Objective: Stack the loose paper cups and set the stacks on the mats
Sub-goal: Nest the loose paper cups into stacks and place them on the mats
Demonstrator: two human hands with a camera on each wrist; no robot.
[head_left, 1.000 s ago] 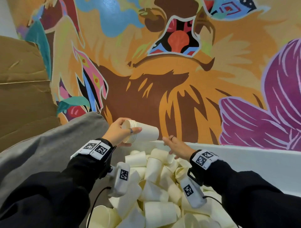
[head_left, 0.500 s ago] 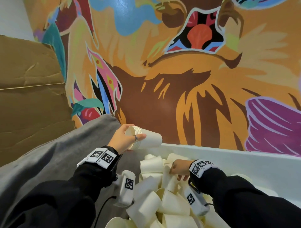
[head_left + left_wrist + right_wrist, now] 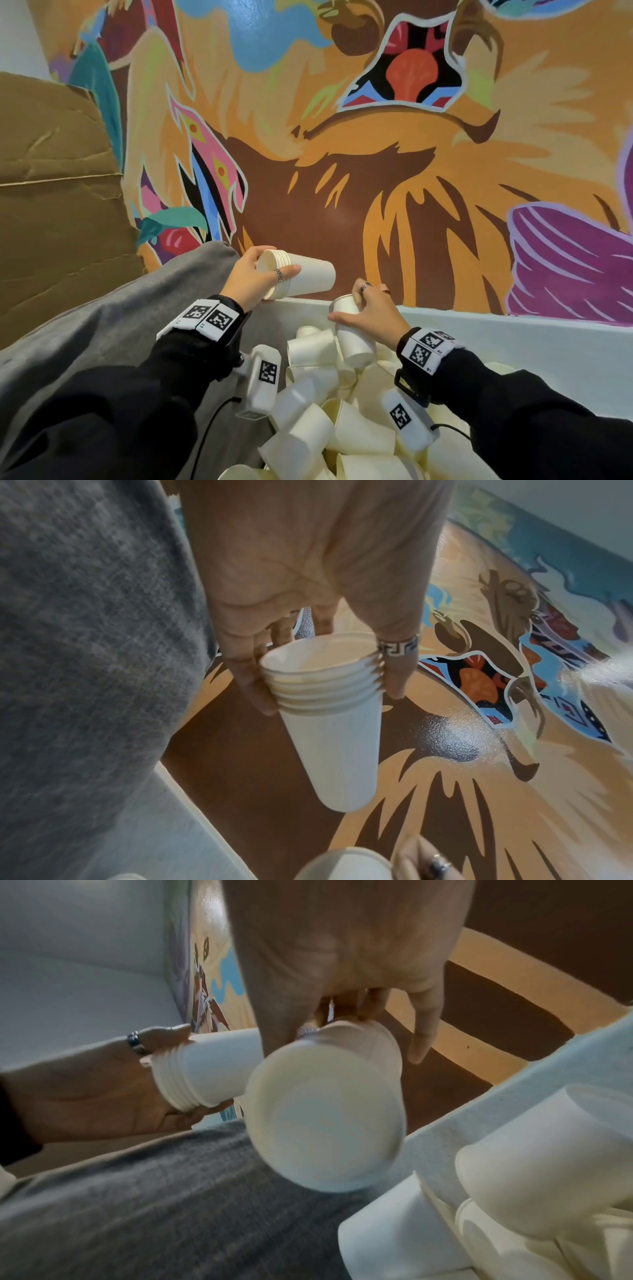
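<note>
My left hand [image 3: 255,279] grips a stack of several nested white paper cups [image 3: 301,279] by the rims, held sideways above the bin's far edge; the same stack [image 3: 329,718] fills the left wrist view. My right hand [image 3: 371,313] holds a single white cup [image 3: 344,304] just right of and below the stack, its open mouth [image 3: 325,1121] facing the right wrist camera. A heap of loose cups [image 3: 329,404] lies under both hands. No mat is in view.
The cups lie in a white bin whose far wall [image 3: 513,342] runs right. A grey cloth [image 3: 102,335] covers the left side. Brown cardboard [image 3: 51,205] stands at the far left against a painted mural wall [image 3: 376,171].
My right hand has come up out of the heap with one cup and moved toward the stack. The left hand keeps the stack in about the same place.
</note>
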